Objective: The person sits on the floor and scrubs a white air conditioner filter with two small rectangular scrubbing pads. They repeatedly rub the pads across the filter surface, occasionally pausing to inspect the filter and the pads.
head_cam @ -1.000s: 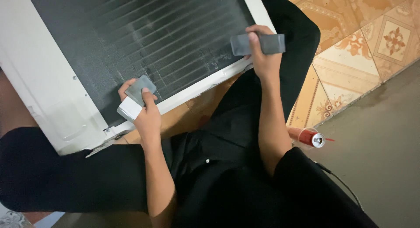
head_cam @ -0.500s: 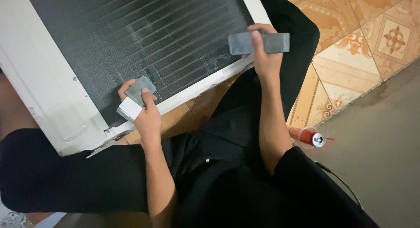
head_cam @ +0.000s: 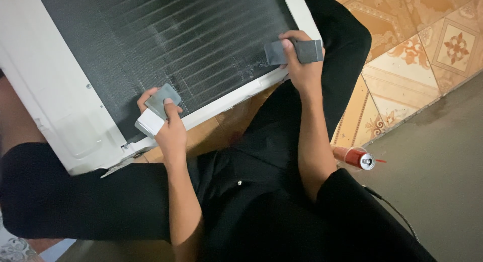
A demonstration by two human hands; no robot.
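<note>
Head view, looking down at a seated person in black clothing.

Left hand: grip clamped on a small block, grey at its far end and white at its near end. Fingers wrap it from the right side, thumb on top. The block's grey end lies against the dark finned panel, near the panel's near edge, left of centre.

Right hand: grip clamped on a flat grey block, held crosswise, both ends sticking out past the fingers. It sits at the panel's near right corner, touching or just above the fins; cannot tell which.

The two blocks are well apart, one toward each end of the panel's near edge.

The finned panel is set in a white casing. The casing lies tilted across the person's lap, its white rim running between the two hands. Fins show pale dusty streaks, strongest in the right half.

Right of the person: patterned floor tiles in orange and cream, meeting a plain grey floor nearer the camera. A red spray can lies on its side just beside the right forearm, its metal top facing right. A thin dark cable runs over the grey floor near the right knee.
</note>
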